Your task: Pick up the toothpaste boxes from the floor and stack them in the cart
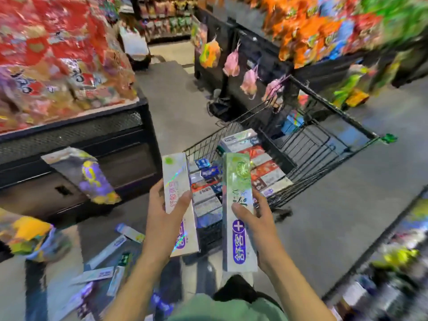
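My left hand (165,218) grips a long white toothpaste box (178,181) with a purple logo, held upright. My right hand (257,225) grips a silver-green toothpaste box (238,198), also upright. Both boxes hover over the near end of the black wire cart (324,126). Several toothpaste boxes (245,144) lie stacked inside the cart's near half. More toothpaste boxes (106,251) lie scattered on the grey floor at the lower left. Another box (81,170) shows blurred at the left, near the display base.
A black display stand (92,140) piled with red snack packs is at the left. Shelves of orange and green packs (324,31) and hanging pink net bags (231,63) are behind the cart. Another shelf (393,262) lines the right edge. Grey floor stretches right of the cart.
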{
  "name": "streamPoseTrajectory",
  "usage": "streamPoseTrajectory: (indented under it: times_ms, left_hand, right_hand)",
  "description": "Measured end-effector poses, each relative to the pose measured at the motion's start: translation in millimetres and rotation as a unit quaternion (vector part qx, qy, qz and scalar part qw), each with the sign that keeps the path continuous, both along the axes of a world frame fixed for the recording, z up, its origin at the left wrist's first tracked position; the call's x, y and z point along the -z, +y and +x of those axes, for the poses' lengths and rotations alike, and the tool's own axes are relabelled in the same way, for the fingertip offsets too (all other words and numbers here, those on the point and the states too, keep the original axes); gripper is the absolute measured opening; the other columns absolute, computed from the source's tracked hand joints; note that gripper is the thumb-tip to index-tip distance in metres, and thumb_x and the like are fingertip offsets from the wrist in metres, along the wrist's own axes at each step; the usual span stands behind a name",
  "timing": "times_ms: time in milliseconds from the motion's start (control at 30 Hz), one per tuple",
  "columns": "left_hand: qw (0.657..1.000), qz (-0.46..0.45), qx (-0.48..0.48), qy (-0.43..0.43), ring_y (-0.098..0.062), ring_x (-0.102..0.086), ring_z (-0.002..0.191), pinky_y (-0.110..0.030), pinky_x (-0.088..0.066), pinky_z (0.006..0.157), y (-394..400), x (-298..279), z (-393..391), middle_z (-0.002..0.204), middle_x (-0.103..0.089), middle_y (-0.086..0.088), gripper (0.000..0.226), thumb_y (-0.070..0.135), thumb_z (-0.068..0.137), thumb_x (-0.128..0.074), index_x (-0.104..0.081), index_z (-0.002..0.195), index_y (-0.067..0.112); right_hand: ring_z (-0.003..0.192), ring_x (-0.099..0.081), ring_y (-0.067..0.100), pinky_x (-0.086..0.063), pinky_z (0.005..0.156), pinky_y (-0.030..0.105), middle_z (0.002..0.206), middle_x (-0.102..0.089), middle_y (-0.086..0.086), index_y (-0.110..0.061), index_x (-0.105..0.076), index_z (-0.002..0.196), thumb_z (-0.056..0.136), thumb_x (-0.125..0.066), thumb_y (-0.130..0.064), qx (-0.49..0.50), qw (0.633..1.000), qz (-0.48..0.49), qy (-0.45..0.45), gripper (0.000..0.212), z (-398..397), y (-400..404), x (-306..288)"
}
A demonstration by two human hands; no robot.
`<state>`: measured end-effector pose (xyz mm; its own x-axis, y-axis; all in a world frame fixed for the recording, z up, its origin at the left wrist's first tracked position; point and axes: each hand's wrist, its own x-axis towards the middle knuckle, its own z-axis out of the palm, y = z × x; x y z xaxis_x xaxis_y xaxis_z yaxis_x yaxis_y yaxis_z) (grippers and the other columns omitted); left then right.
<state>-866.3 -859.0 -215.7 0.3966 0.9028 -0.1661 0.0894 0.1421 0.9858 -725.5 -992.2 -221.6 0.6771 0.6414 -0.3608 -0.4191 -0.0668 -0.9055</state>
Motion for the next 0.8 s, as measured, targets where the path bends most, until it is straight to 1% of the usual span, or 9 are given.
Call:
streamPoseTrajectory:
  times_ms: [133,200,267,333,467,567,667,733,800]
  left_hand:
    - [1.0,0.001,-0.013,0.013,-0.011,-0.069,0.103,-0.021,-0.055,0.084,-19.2,4.9,76.5,0.117,-0.07,0.004,0.049,0.024,0.09,-0.073,-0.048,0.132,0.029]
    - [0.999,-0.005,-0.028,0.022,-0.008,-0.067,0.108,-0.03,-0.054,0.093,-28.0,3.6,109.9,0.12,-0.068,0.008,0.054,0.026,0.088,-0.075,-0.047,0.135,0.026]
    - [0.999,-0.005,-0.041,0.035,-0.006,-0.065,0.112,-0.038,-0.051,0.101,-34.8,0.4,134.3,0.125,-0.065,0.01,0.063,0.033,0.082,-0.076,-0.046,0.137,0.025]
    - [0.997,-0.005,-0.05,0.054,-0.006,-0.064,0.111,-0.04,-0.05,0.102,-38.6,-1.4,158.7,0.125,-0.064,0.012,0.07,0.04,0.076,-0.076,-0.045,0.137,0.025]
    - [0.994,-0.028,-0.056,0.094,-0.01,-0.064,0.111,-0.046,-0.051,0.101,-38.1,0.2,189.0,0.124,-0.062,0.014,0.08,0.048,0.07,-0.078,-0.042,0.138,0.03]
    - [0.992,-0.042,-0.062,0.105,-0.014,-0.064,0.114,-0.05,-0.051,0.102,-29.6,6.9,203.1,0.126,-0.062,0.011,0.083,0.048,0.07,-0.079,-0.041,0.141,0.029]
    - [0.992,-0.062,-0.062,0.094,-0.011,-0.063,0.115,-0.048,-0.049,0.105,-17.6,14.8,215.5,0.126,-0.062,0.014,0.081,0.046,0.072,-0.079,-0.04,0.142,0.029]
    - [0.991,-0.086,-0.06,0.086,-0.01,-0.064,0.113,-0.048,-0.051,0.102,-7.7,22.5,221.4,0.124,-0.063,0.014,0.081,0.047,0.072,-0.083,-0.041,0.139,0.032]
    - [0.989,-0.108,-0.059,0.08,-0.013,-0.067,0.11,-0.051,-0.053,0.099,2.9,29.8,225.1,0.121,-0.066,0.013,0.084,0.053,0.068,-0.089,-0.042,0.136,0.037]
  right_hand:
    - [0.087,-0.075,0.021,-0.059,0.066,0.029,0.101,-0.077,-0.004,-0.033,-0.052,0.129,0.091,-0.07,-0.007,-0.016,1.0,-0.013,0.007,0.05,77.0,-17.6,10.0]
    - [0.081,-0.075,0.017,-0.059,0.065,0.027,0.094,-0.078,-0.006,-0.03,-0.05,0.131,0.092,-0.068,-0.006,-0.042,0.999,-0.031,0.011,0.049,116.7,-24.6,10.9]
    - [0.07,-0.07,-0.004,-0.053,0.059,0.012,0.085,-0.074,-0.014,-0.031,-0.049,0.126,0.094,-0.065,-0.004,-0.065,0.997,-0.037,0.009,0.045,152.4,-29.6,6.3]
    - [0.066,-0.065,-0.015,-0.047,0.054,0.005,0.091,-0.066,-0.021,-0.037,-0.047,0.124,0.095,-0.065,-0.009,-0.088,0.995,-0.047,0.016,0.044,188.3,-31.8,-0.4]
    - [0.09,-0.076,0.021,-0.061,0.072,0.033,0.099,-0.077,-0.009,-0.037,-0.047,0.129,0.092,-0.069,-0.021,-0.114,0.99,-0.062,0.056,0.046,234.6,-26.5,16.9]
    - [0.1,-0.073,0.027,-0.059,0.087,0.042,0.109,-0.076,0.002,-0.027,-0.048,0.133,0.086,-0.076,-0.018,-0.134,0.988,-0.054,0.05,0.055,241.9,-16.0,26.2]
    - [0.105,-0.072,0.029,-0.055,0.095,0.052,0.114,-0.074,0.006,-0.029,-0.047,0.137,0.071,-0.088,-0.025,-0.159,0.983,-0.079,0.042,0.078,245.5,-2.0,32.0]
    - [0.102,-0.072,0.028,-0.058,0.091,0.049,0.113,-0.074,0.005,-0.027,-0.045,0.138,0.07,-0.088,-0.025,-0.181,0.978,-0.095,0.036,0.08,248.3,7.4,34.0]
    - [0.102,-0.073,0.022,-0.06,0.083,0.037,0.112,-0.074,0.0,-0.027,-0.045,0.137,0.075,-0.088,-0.024,-0.204,0.973,-0.107,0.008,0.075,251.6,16.7,31.6]
